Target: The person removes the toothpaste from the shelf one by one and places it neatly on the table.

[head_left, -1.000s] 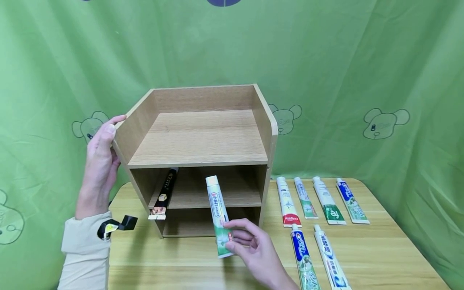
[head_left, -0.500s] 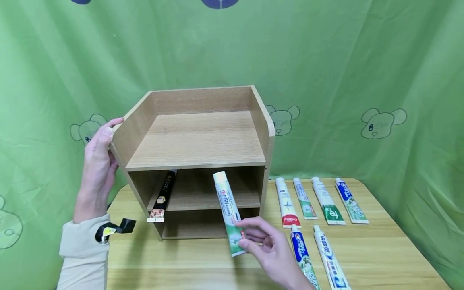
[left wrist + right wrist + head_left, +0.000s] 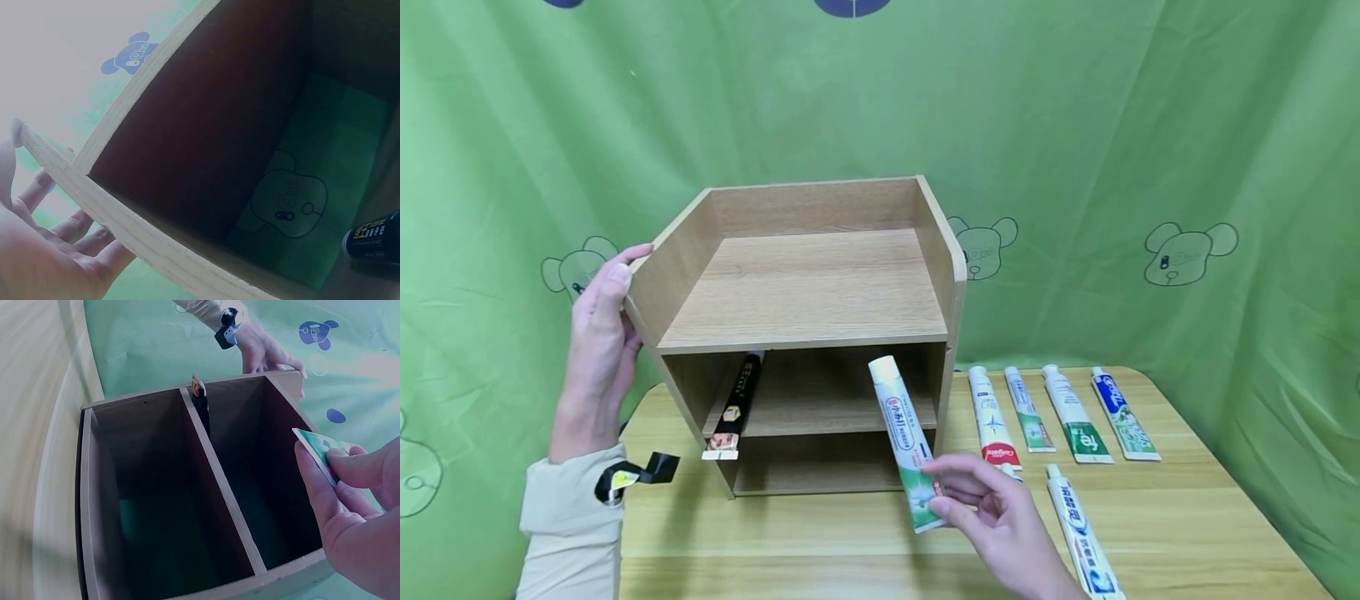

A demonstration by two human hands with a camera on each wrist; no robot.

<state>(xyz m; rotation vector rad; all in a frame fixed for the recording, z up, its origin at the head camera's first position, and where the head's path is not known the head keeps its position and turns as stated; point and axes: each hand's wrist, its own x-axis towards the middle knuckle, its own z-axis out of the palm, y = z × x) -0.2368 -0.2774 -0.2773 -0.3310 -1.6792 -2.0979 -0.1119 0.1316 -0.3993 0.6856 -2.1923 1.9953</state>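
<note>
My right hand pinches the flat crimped end of a white-and-green toothpaste tube between thumb and fingers. The tube leans, white cap up and away from me, in front of the right half of the wooden shelf unit. In the right wrist view only the tube's green end shows in the fingers. My left hand grips the upper left side panel of the unit, thumb at its front edge. On the middle shelf, against the left wall, lies a black toothpaste tube, its crimped end jutting out over the edge.
Right of the unit, several toothpaste tubes lie on the wooden table: a red-and-white one, a small green-ended one, a green one, a blue one and a white-and-blue one. A green curtain hangs behind.
My right hand has moved right with the white-and-green tube, from the middle toward the right of the shelf opening, and now covers most of a blue tube. The left hand keeps its grip.
</note>
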